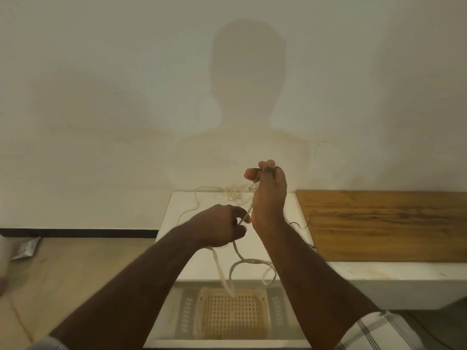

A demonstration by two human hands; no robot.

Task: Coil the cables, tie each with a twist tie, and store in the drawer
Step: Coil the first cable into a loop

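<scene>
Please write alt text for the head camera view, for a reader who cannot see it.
Two bare hands hold a white braided cable above a white cabinet top: the right hand pinches its plug end high, the left hand grips it lower. Slack loops hang towards a beige plastic mesh basket in the open drawer.

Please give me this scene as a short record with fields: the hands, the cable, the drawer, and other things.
left hand: pinches the white cable low, above the cabinet top
right hand: raised, holds the cable's plug end
white cable: runs between both hands, loose loops hang down towards the drawer
drawer: open, holds a plastic basket
second cable: tangled at the back of the white cabinet
wooden board: lies to the right
</scene>
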